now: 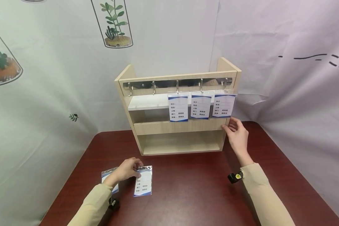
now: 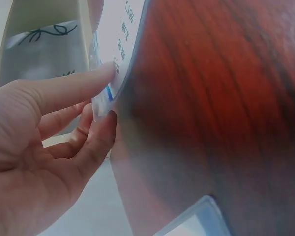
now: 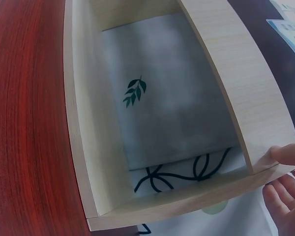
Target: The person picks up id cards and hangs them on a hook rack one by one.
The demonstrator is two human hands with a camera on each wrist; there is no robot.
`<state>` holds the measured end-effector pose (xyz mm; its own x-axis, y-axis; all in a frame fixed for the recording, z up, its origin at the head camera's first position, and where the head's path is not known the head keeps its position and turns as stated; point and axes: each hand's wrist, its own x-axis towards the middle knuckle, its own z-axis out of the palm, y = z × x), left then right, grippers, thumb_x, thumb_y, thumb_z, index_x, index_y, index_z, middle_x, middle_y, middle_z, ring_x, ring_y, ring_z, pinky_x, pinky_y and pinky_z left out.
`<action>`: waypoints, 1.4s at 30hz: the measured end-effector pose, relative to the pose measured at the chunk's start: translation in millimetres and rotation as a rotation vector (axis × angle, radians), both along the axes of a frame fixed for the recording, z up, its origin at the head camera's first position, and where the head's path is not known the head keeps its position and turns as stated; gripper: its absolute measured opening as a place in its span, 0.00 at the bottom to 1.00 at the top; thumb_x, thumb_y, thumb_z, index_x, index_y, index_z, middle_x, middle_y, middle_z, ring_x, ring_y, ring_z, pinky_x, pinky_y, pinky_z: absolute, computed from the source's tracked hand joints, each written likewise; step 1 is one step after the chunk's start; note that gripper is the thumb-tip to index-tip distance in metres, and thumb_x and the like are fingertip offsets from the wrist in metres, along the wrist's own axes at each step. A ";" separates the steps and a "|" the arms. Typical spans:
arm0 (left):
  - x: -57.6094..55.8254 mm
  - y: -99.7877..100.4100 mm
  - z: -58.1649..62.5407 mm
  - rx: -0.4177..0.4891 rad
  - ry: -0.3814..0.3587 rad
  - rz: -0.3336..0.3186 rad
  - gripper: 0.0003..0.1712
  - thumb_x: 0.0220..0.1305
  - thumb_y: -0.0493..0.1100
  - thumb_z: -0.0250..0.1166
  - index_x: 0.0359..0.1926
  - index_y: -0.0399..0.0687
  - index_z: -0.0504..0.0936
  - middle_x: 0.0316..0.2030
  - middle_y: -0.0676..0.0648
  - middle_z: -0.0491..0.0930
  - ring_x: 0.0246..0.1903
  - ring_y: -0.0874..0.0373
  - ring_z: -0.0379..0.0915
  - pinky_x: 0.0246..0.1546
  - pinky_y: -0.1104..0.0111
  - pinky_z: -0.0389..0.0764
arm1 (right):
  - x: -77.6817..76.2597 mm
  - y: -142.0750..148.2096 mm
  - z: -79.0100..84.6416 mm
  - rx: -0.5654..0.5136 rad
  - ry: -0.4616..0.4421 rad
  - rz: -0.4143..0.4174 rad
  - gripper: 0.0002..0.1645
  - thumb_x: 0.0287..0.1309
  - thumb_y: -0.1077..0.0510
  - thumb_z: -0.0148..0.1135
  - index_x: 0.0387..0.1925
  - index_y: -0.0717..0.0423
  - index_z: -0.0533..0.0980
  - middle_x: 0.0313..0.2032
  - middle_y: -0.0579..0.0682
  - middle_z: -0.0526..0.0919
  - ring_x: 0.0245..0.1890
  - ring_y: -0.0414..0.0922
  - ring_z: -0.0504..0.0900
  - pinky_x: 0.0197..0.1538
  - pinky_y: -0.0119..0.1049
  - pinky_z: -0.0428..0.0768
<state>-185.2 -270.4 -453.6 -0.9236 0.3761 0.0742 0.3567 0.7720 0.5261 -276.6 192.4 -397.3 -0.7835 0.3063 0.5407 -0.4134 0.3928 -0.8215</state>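
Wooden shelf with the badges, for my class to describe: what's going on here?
A person's left hand pinches a badge near its top end, while another badge lies on the table, partly hidden by that arm. The right hand holds the right edge of the wooden shelf. Three badges hang on its hooks; the two leftmost hooks are bare.

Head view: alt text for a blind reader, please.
A person's left grip pinches a badge over a red table; the right grip holds a wooden rack with three badges hung on its hooks. Another badge lies partly hidden.
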 end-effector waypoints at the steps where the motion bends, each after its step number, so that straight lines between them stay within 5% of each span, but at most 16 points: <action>1: 0.6 -0.8 0.1 0.015 0.001 0.008 0.19 0.44 0.32 0.79 0.39 0.40 0.84 0.32 0.51 0.80 0.31 0.61 0.74 0.34 0.69 0.77 | 0.0 0.1 -0.1 0.001 0.000 0.002 0.27 0.58 0.63 0.72 0.57 0.67 0.76 0.49 0.63 0.85 0.47 0.53 0.84 0.44 0.17 0.76; 20: -3.6 -3.9 35.6 0.354 -0.030 0.107 0.13 0.56 0.33 0.74 0.44 0.38 0.86 0.35 0.47 0.86 0.36 0.55 0.82 0.39 0.68 0.81 | -0.4 0.3 1.1 0.016 -0.018 0.006 0.26 0.59 0.63 0.71 0.58 0.67 0.76 0.50 0.63 0.84 0.48 0.54 0.84 0.46 0.19 0.77; 31: -14.3 6.0 81.7 0.429 -0.013 0.114 0.16 0.58 0.35 0.73 0.48 0.38 0.85 0.37 0.44 0.87 0.39 0.53 0.83 0.42 0.59 0.84 | 0.1 0.8 2.1 0.008 -0.018 0.004 0.26 0.58 0.63 0.71 0.58 0.68 0.76 0.50 0.63 0.84 0.47 0.54 0.83 0.45 0.18 0.76; 42: -20.7 9.2 126.4 0.444 0.037 0.108 0.17 0.59 0.37 0.73 0.50 0.39 0.85 0.40 0.42 0.87 0.40 0.57 0.84 0.41 0.69 0.82 | 0.4 1.8 1.8 0.013 -0.015 0.012 0.26 0.58 0.63 0.71 0.57 0.67 0.76 0.50 0.64 0.84 0.47 0.54 0.84 0.44 0.17 0.76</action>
<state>-205.9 -261.3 -327.2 -0.9494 0.2023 0.2402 0.3114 0.5086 0.8027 -276.2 194.2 -395.5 -0.7954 0.2897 0.5324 -0.4055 0.3984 -0.8227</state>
